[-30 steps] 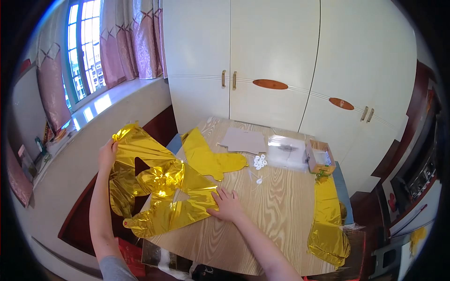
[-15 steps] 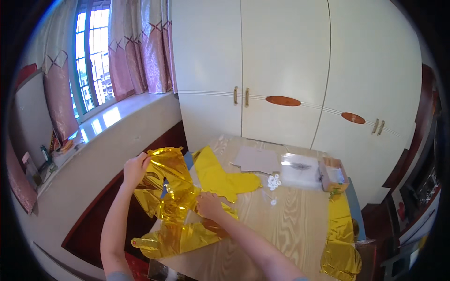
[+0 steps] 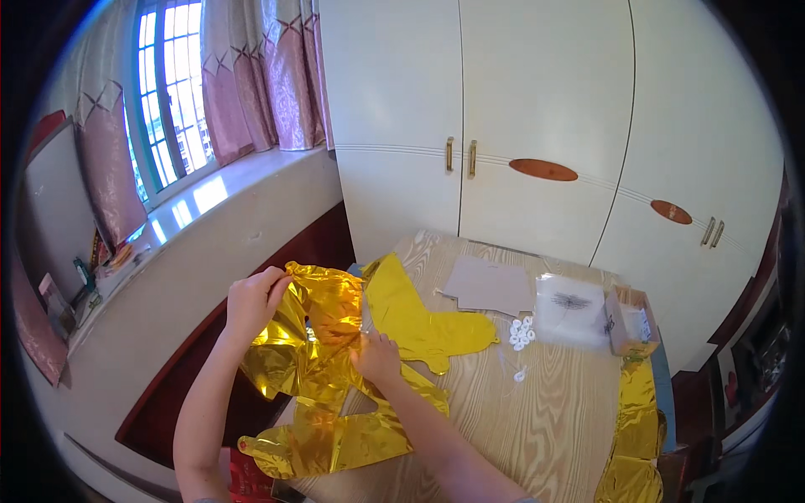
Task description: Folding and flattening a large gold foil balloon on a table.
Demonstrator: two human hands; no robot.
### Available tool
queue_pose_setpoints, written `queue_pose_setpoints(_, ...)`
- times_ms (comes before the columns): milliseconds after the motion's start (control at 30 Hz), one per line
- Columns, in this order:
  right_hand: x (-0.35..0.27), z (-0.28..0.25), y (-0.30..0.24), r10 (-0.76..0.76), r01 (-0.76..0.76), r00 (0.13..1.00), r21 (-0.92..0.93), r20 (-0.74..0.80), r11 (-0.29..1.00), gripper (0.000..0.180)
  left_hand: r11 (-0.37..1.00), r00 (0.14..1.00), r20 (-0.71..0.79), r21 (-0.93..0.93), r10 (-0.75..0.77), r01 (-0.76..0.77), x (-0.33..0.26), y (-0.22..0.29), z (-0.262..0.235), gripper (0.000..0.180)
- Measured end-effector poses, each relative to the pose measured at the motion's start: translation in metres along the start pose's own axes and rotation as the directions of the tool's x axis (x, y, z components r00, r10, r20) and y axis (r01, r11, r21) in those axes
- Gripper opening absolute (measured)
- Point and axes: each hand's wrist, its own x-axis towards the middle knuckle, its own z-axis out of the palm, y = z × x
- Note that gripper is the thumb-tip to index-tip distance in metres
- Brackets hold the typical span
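A shiny gold foil balloon (image 3: 329,295), flat and crumpled, hangs between my hands over the table's left edge. My left hand (image 3: 251,303) pinches its upper left corner between thumb and fingers. Lower down on the right, my right hand (image 3: 376,359) grips the foil's side edge; its fingertips are partly hidden. Below both hands, another stretch of gold foil (image 3: 352,440) lies along the near left of the table; whether it joins the held piece I cannot tell. Beyond my right hand rests a flat, matte yellow foil shape (image 3: 419,323).
On the wood-grain table (image 3: 503,402) lie grey cards (image 3: 489,285), several small white rings (image 3: 520,334), a clear plastic packet (image 3: 572,310) and a small open box (image 3: 631,323). More gold foil (image 3: 635,427) drapes along the right edge. White cupboards (image 3: 545,101) stand behind.
The view has shifted, moving the table rightward in the picture. My right hand has risen along the foil's edge, and the held foil is drawn more closely between my hands.
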Motion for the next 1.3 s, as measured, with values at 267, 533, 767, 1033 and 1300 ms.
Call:
queue_pose_setpoints(267, -0.001, -0.009, 0.000, 0.057, -0.057, 0.998, 0.002, -0.036, 0.998, 0.059, 0.991, 0.994, -0.095, 0.123, -0.045, 0.057, 0.000, -0.027, 0.002, 0.016)
queue_pose_setpoints(533, -0.003, -0.011, 0.001, 0.005, -0.005, 1.000, 0.004, 0.028, 1.000, 0.039, 0.878, 0.908, -0.221, 0.252, -0.357, 0.407, -0.046, -0.171, -0.031, 0.022)
queue_pose_setpoints(767, -0.001, 0.006, 0.006, -0.032, 0.034, 0.999, -0.048, 0.032, 0.998, 0.031, 0.795, 0.761, -0.471, 0.182, -0.446, 0.579, -0.100, -0.244, -0.126, 0.027)
queue_pose_setpoints(1033, -0.032, -0.061, -0.050, -0.302, 0.289, 0.952, 0.507, -0.058, 0.812, 0.072, 0.867, 0.845, -0.194, -0.106, -0.498, 0.486, -0.146, -0.076, -0.181, 0.016)
queue_pose_setpoints(1300, -0.155, -0.143, -0.207, -0.489, 0.167, 0.872, 0.927, 0.020, 0.336, 0.109, 0.319, 0.766, 0.194, -0.827, -0.613, 0.464, -0.224, 0.095, -0.188, 0.008)
